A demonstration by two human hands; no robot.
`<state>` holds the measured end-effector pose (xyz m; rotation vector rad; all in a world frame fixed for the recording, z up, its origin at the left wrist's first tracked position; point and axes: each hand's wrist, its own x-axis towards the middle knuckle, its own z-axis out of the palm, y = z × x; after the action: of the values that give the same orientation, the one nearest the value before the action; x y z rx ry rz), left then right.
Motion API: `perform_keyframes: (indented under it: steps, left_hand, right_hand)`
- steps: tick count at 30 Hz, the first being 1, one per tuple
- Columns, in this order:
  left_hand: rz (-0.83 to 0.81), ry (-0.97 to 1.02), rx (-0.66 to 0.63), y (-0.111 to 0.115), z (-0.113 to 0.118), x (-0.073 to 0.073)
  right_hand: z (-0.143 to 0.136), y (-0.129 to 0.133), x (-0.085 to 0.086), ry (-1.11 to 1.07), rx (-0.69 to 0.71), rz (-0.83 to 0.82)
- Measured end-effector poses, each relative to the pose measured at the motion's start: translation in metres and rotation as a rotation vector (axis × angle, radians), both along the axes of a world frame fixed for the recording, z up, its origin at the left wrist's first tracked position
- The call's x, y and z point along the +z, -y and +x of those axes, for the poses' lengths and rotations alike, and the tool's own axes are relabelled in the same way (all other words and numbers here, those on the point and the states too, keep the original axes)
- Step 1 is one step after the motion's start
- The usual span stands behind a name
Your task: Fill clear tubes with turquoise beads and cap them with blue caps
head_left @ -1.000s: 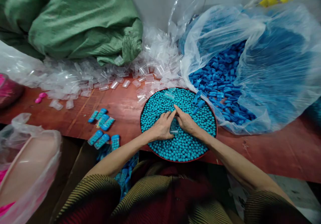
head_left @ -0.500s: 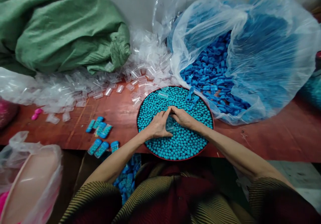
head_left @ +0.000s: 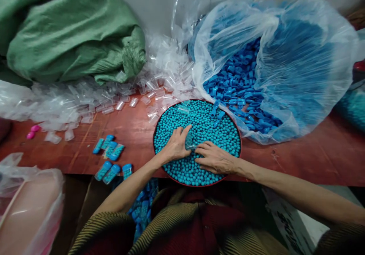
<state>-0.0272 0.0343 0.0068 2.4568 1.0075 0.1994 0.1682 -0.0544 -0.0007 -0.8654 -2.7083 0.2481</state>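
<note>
A round red-rimmed tray (head_left: 228,129) full of small turquoise balls lies at the table's front edge. Over its left part, my left hand (head_left: 177,144) grips a clear plastic container (head_left: 190,144) between thumb and fingers. My right hand (head_left: 215,158) rests on the balls just right of the container, palm down, its fingers bent a little and apart. Another clear container (head_left: 184,109) and two blue caps (head_left: 215,108) lie on the balls at the back of the tray.
Filled blue-capped containers (head_left: 116,152) lie on the red table (head_left: 82,152) at left. Clear empties (head_left: 108,109) pile up behind them, beside a green sack (head_left: 74,34). Blue caps spill from a plastic bag (head_left: 302,64) at back right. A lined pink tub (head_left: 34,209) stands lower left.
My right hand has come away from my left fingertips and moved down and right onto the balls. My left hand still holds the container. The view has shifted slightly.
</note>
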Motion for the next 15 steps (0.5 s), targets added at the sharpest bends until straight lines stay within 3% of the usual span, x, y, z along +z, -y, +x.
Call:
perform_keyframes:
  steps: [6, 11, 15]
  left_hand:
    - [0.067, -0.036, 0.030, 0.005, -0.016, 0.012]
    - [0.127, -0.103, 0.154, 0.013, -0.031, 0.022]
    - [0.085, -0.216, 0.221, 0.013, -0.036, 0.026]
  right_hand:
    - [-0.004, -0.017, -0.010, 0.035, 0.015, 0.008]
    - [-0.009, -0.046, -0.020, 0.095, 0.004, 0.032]
    - [-0.005, -0.065, -0.024, -0.111, -0.102, 0.048]
